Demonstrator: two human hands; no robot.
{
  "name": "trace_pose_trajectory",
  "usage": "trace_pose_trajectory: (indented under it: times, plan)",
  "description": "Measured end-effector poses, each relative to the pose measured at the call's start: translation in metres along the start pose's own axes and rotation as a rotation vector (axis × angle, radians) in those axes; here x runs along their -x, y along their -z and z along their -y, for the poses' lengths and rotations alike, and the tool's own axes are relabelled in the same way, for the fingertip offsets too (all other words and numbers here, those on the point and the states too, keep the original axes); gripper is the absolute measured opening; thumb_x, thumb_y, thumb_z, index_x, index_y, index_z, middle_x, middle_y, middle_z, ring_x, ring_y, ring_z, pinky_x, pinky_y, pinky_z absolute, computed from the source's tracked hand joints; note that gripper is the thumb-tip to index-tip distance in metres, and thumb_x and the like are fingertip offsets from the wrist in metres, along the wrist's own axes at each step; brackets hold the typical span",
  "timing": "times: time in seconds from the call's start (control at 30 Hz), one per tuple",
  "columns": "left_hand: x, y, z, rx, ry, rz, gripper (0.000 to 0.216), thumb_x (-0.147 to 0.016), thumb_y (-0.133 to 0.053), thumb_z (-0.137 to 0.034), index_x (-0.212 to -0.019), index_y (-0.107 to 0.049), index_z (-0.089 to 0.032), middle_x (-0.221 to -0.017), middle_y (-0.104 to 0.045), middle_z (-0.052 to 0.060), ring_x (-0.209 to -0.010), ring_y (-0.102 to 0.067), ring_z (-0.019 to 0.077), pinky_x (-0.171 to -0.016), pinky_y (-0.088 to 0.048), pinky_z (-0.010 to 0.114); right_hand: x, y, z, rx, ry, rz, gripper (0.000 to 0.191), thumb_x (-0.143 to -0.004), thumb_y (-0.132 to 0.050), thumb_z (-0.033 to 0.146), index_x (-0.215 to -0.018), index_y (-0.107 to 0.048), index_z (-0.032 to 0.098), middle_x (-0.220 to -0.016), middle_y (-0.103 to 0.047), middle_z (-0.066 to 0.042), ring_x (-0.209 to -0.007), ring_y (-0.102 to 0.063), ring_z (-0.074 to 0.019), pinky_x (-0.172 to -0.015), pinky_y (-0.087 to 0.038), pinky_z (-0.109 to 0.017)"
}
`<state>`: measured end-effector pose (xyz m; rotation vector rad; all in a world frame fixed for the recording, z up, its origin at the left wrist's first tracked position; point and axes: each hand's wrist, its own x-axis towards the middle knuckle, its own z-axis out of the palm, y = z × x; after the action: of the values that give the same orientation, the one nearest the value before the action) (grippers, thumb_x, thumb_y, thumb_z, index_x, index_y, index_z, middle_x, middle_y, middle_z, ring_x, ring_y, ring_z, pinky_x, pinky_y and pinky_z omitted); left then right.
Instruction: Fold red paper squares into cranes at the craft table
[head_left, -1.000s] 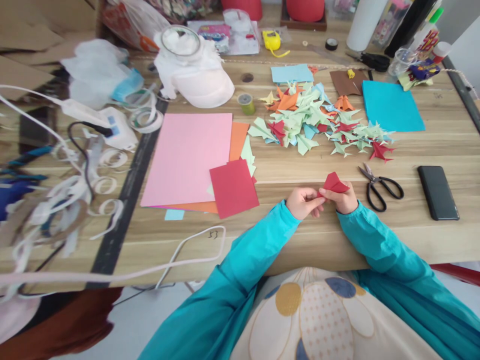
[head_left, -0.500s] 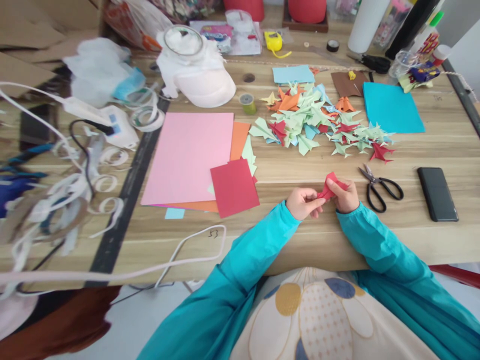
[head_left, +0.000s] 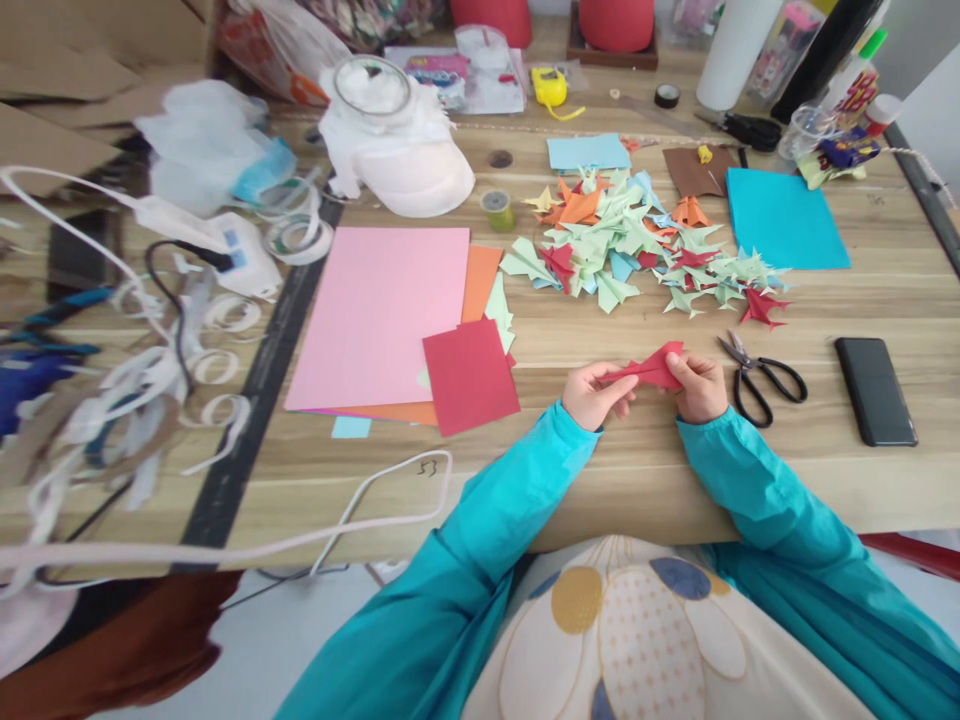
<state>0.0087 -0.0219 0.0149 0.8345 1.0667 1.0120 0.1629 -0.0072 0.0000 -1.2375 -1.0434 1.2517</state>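
Both of my hands pinch a small folded red paper piece [head_left: 649, 369] just above the wooden table [head_left: 645, 480]. My left hand [head_left: 592, 396] grips its left tip, and my right hand [head_left: 699, 386] holds its right end. The piece is stretched out flat between them. A red paper sheet [head_left: 469, 375] lies to the left of my hands, on top of pink paper [head_left: 379, 315] and orange paper. Beyond my hands lies a heap of folded paper figures [head_left: 637, 250] in green, red, orange and blue.
Black-handled scissors [head_left: 765, 372] and a dark phone [head_left: 874, 389] lie right of my right hand. A blue sheet [head_left: 784, 217] sits at the back right. Tape rolls, white cables and bags [head_left: 210, 300] crowd the left side. A small spool [head_left: 496, 208] stands behind the pink paper.
The red piece has been pulled out longer and flatter between my hands. My left hand shifted slightly left and up; my right hand stayed near the same spot.
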Motion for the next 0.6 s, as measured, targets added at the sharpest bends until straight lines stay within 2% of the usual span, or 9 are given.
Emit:
trace_pose_trajectory:
  times: [0.07,0.2,0.37,0.6]
  plan:
    - [-0.002,0.003,0.0,0.038,-0.007,-0.023,0.036,-0.055,-0.073,-0.043,-0.068,-0.06,-0.012,-0.05,-0.059,-0.001,-0.033,-0.049,0.0082,-0.034,-0.041,0.021,0.001,0.001,0.0,0.014,0.012,0.033,0.033,-0.061,-0.072,0.045,-0.049,-0.058,0.017,-0.048,-0.058,0.001,-0.042,-0.047,-0.0093,-0.04,-0.038,-0.022]
    - [-0.004,0.007,-0.001,0.034,-0.017,0.0,0.035,-0.053,-0.073,-0.043,-0.062,-0.059,-0.012,-0.047,-0.059,-0.001,-0.032,-0.049,0.0086,-0.033,-0.04,0.021,0.002,0.001,0.0,-0.019,-0.005,0.108,0.023,-0.061,-0.074,0.04,-0.065,-0.067,0.018,-0.061,-0.065,0.0,-0.047,-0.052,-0.01,-0.042,-0.042,-0.023]
    - [0.0,0.007,-0.005,-0.063,-0.001,0.069,0.032,-0.055,-0.073,-0.041,-0.055,-0.06,-0.012,-0.046,-0.059,0.001,-0.032,-0.05,0.0092,-0.032,-0.038,0.021,0.004,-0.001,0.004,-0.034,-0.027,0.261,0.021,-0.062,-0.074,0.035,-0.067,-0.067,0.016,-0.062,-0.067,-0.003,-0.047,-0.055,-0.0115,-0.045,-0.045,-0.025]
    - [-0.001,0.006,-0.004,-0.129,-0.024,0.004,0.03,-0.055,-0.073,-0.039,-0.053,-0.06,-0.012,-0.045,-0.058,0.001,-0.032,-0.049,0.0089,-0.033,-0.038,0.02,0.006,-0.002,0.012,0.063,-0.033,0.322,0.019,-0.06,-0.075,0.032,-0.065,-0.069,0.015,-0.054,-0.066,-0.002,-0.049,-0.058,-0.0125,-0.049,-0.048,-0.025]
